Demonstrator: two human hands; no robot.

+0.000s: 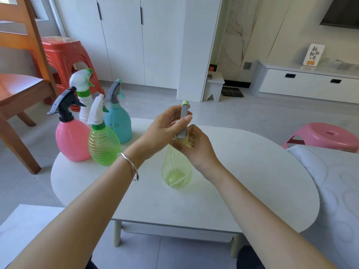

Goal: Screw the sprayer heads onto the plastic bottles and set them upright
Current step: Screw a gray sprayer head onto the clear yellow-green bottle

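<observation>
At frame centre, the sprayer (184,118) is pinched by the left hand (165,129); the bottle (176,167) neck is gripped by the right hand (196,146).

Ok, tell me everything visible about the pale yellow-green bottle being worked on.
The pale yellow-green bottle is translucent, textured plastic, pear-shaped, standing upright on the white table. A grey sprayer head with a pale green tip sits on its neck. The left hand grips the sprayer; the right hand wraps around the neck and collar. It looks empty.
</observation>
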